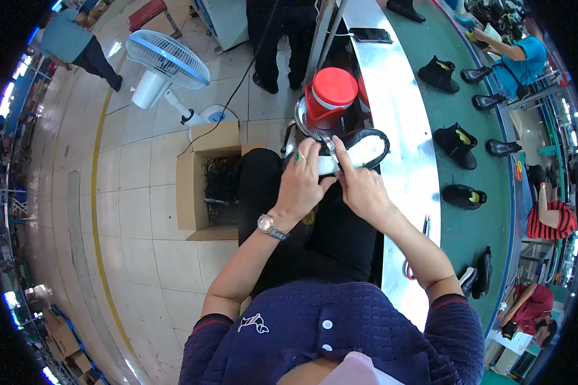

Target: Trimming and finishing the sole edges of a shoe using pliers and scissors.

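Past the shoe (370, 150), metal bench (408, 96) borders green belt (494, 176)

Centre, beyond the lap (340, 247): shoe (369, 149) at the fingers of left hand (298, 186) and right hand (368, 194), by the left edge of the bench (408, 128). Beyond the shoe: container (335, 88). On the bench: phone (370, 35) at the far end, scissors (409, 271) beside the right forearm (420, 247). Right of the bench: belt (459, 228), with boots (456, 146) along its length; co-workers (523, 64) along its far side. Left of the lap: carton (186, 189) on the floor (131, 256). Beyond the carton, farther left: fan (167, 59).
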Demonstrator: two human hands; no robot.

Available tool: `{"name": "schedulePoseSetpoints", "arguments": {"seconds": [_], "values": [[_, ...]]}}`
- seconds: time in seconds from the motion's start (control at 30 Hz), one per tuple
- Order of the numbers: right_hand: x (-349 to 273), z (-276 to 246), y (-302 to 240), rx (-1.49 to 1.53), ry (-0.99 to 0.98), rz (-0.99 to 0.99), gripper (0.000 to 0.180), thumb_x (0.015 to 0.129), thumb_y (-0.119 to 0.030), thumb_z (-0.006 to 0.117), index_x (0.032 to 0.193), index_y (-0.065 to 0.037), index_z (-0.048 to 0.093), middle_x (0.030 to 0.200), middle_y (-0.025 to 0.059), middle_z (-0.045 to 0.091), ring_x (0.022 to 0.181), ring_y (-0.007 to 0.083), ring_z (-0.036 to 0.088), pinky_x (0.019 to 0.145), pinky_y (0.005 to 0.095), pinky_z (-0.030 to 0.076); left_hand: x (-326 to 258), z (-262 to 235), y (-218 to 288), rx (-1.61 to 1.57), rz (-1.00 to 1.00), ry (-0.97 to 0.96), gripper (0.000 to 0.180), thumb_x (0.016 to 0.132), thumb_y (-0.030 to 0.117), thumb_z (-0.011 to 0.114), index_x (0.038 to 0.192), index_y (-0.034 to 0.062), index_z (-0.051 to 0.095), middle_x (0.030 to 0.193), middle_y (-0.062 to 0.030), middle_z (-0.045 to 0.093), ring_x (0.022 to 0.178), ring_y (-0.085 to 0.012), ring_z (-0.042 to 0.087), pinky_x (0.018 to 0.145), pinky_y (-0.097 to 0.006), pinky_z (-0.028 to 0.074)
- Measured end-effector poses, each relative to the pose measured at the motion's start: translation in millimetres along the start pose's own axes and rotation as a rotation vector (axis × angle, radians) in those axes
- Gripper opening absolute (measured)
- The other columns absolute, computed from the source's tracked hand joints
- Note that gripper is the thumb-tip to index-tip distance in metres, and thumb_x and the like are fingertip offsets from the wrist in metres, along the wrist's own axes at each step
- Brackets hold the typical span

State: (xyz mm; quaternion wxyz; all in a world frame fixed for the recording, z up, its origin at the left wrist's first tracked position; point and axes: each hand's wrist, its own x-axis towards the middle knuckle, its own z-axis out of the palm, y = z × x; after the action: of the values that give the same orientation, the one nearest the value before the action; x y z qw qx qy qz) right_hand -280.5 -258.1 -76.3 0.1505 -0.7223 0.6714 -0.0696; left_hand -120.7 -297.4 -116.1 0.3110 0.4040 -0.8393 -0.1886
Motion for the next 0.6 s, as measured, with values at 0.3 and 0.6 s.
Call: {"name": "schedulePoseSetpoints", "arguments": {"seconds": [0.3,0.6], "values": [[12,-16,-22,0.096,-0.038,0.019,0.069,0.091,-0.015,0.055,0.151,-0.009,0.02,0.061,0.0222,0.062,0.058,0.0421,0.063,0.057,0.0512,0.05,-6,-24,-21,-0.059,-0.12,-0.053,0.087,0.065,0.012,0.084,0.139,-0.0008,0.04,0.125,-0.0199,0.06,0.111,-0.0351,0.06,0.095,-0.039,0.049],[17,-13,-28,0.087,-0.082,-0.004,0.071,0.091,-0.014,0.055,0.15,-0.006,0.017,0.067,0.0262,0.063,0.062,0.0451,0.063,0.058,0.0557,0.05,-6,-24,-22,-0.265,-0.18,-0.021,0.098,0.067,0.01,0.083,0.145,-0.0004,0.024,0.123,-0.0223,0.06,0.112,-0.0358,0.06,0.094,-0.038,0.05]]}}
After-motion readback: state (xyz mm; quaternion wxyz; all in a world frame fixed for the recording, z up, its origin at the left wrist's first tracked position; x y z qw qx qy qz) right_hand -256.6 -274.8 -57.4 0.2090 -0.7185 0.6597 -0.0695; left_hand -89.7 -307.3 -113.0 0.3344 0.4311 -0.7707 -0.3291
